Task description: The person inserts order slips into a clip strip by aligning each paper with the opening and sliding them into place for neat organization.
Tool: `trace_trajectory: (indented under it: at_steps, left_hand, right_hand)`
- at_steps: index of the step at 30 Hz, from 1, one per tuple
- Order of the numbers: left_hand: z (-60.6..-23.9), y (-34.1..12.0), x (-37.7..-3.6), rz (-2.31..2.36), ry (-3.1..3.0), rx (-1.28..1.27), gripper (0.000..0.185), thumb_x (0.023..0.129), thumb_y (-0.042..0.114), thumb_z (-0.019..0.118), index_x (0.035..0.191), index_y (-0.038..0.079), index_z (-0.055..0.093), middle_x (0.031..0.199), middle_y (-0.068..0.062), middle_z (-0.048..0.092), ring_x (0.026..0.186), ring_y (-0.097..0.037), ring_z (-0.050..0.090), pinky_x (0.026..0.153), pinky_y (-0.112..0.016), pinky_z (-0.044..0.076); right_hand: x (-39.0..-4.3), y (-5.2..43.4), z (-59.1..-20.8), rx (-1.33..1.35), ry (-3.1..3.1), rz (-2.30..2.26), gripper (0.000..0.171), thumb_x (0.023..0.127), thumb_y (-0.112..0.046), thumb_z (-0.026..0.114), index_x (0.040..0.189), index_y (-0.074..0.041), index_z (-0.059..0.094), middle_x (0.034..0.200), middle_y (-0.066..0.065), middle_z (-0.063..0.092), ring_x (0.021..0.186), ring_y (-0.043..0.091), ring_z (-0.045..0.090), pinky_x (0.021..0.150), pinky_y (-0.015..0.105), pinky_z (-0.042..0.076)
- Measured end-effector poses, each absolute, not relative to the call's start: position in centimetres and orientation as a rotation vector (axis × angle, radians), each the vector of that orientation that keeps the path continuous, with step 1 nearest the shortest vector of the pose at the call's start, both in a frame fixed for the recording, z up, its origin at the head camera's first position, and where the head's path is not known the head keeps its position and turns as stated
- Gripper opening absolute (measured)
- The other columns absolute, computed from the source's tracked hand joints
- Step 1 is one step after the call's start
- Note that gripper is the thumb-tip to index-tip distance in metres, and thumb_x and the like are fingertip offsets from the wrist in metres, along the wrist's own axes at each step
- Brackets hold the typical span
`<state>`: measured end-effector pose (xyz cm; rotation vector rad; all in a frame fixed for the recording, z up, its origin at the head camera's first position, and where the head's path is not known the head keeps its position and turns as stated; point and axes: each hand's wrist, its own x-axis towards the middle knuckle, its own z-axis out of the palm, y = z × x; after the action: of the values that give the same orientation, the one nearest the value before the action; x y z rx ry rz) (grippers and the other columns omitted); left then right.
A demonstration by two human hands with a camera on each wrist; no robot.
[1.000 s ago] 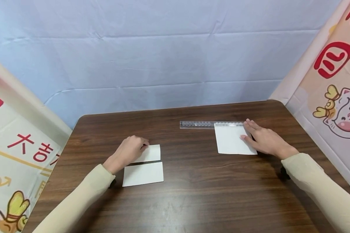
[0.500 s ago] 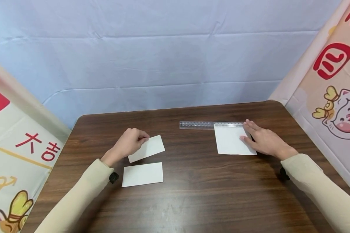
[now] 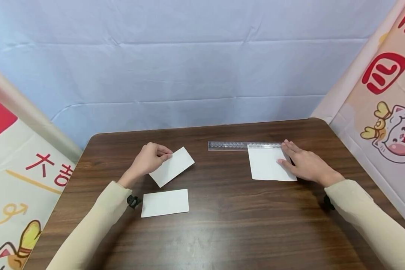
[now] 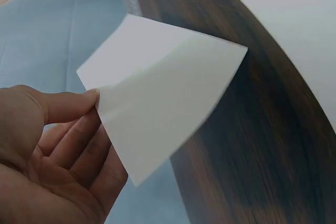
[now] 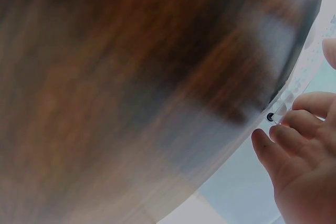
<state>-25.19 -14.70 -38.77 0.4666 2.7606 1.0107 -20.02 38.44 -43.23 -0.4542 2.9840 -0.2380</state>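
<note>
My left hand point(image 3: 146, 161) pinches a white paper rectangle point(image 3: 173, 167) by its edge. In the left wrist view the thumb lies on top of this paper point(image 4: 168, 93), which bends slightly and tilts. A second white paper rectangle point(image 3: 165, 203) lies flat on the table, nearer to me. On the right, a clear plastic ruler point(image 3: 227, 146) overlaps the far edge of a larger white sheet point(image 3: 268, 165). My right hand point(image 3: 305, 163) rests with extended fingers at the ruler's right end, its thumb on the sheet. The right wrist view shows its fingertips beside the ruler.
Everything lies on a dark wood-grain table point(image 3: 219, 232) with rounded far corners. A pale blue cloth point(image 3: 189, 63) hangs behind it. Printed banners with red lettering stand at the left point(image 3: 27, 180) and right point(image 3: 391, 123). A dark strap point(image 3: 133, 201) sits on the left wrist.
My left hand has lifted and turned its paper rectangle, swinging the right end away from me and off the line of the second rectangle. The right hand, ruler and larger sheet stay put.
</note>
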Motion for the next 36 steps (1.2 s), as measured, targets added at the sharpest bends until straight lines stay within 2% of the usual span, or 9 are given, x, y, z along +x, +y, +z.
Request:
trace_trajectory:
  at_steps: [7,12,19,24,31,36]
  left_hand:
    - [-38.8,-14.6,-25.5,1.15,2.656,0.239,0.022,0.104,0.027,0.068,0.117,0.014,0.081,0.119,-0.012,0.08,0.112,-0.028,0.073,0.092,-0.042,0.061]
    - [-39.1,-14.2,-25.8,1.223,2.596,0.183,0.023,0.104,0.024,0.067,0.117,0.011,0.08,0.118,-0.014,0.079,0.109,-0.026,0.074,0.089,-0.039,0.062]
    - [-39.6,-13.5,-26.2,1.466,2.415,0.111,0.022,0.103,0.014,0.068,0.119,0.001,0.077,0.124,-0.021,0.076,0.104,-0.025,0.078,0.093,-0.042,0.066]
    - [-40.1,-13.2,-26.5,1.549,2.335,0.064,0.024,0.102,0.011,0.068,0.12,-0.003,0.075,0.127,-0.023,0.073,0.099,-0.016,0.077,0.095,-0.04,0.066]
    - [-40.8,-12.8,-27.1,1.592,2.277,-0.004,0.027,0.102,0.013,0.07,0.123,-0.004,0.075,0.13,-0.024,0.071,0.089,-0.011,0.076,0.09,-0.033,0.067]
    - [-41.0,-12.4,-27.3,1.618,2.234,-0.051,0.028,0.102,0.016,0.071,0.124,-0.001,0.075,0.129,-0.02,0.073,0.086,-0.008,0.075,0.085,-0.028,0.067]
  right_hand:
    - [-20.0,38.4,-43.3,-0.453,2.987,-0.237,0.081,0.111,-0.052,0.046,0.163,0.007,0.025,0.17,0.033,0.021,0.155,0.052,0.029,0.116,0.067,0.043]
    - [-20.1,38.5,-43.4,-0.453,2.987,-0.227,0.081,0.111,-0.051,0.047,0.163,0.008,0.025,0.17,0.033,0.02,0.156,0.051,0.028,0.117,0.067,0.042]
    - [-20.3,38.5,-43.5,-0.464,2.998,-0.213,0.081,0.111,-0.051,0.047,0.163,0.008,0.025,0.17,0.034,0.02,0.156,0.05,0.028,0.117,0.066,0.043]
    - [-20.3,38.5,-43.5,-0.456,2.997,-0.207,0.081,0.111,-0.05,0.047,0.163,0.008,0.025,0.17,0.034,0.02,0.156,0.051,0.028,0.116,0.067,0.043]
    - [-20.2,38.4,-43.5,-0.461,3.004,-0.206,0.081,0.111,-0.05,0.049,0.162,0.009,0.026,0.169,0.034,0.021,0.155,0.051,0.029,0.115,0.067,0.044]
    - [-20.1,38.4,-43.4,-0.466,3.004,-0.193,0.081,0.111,-0.05,0.049,0.162,0.009,0.026,0.169,0.035,0.022,0.154,0.052,0.032,0.113,0.066,0.046]
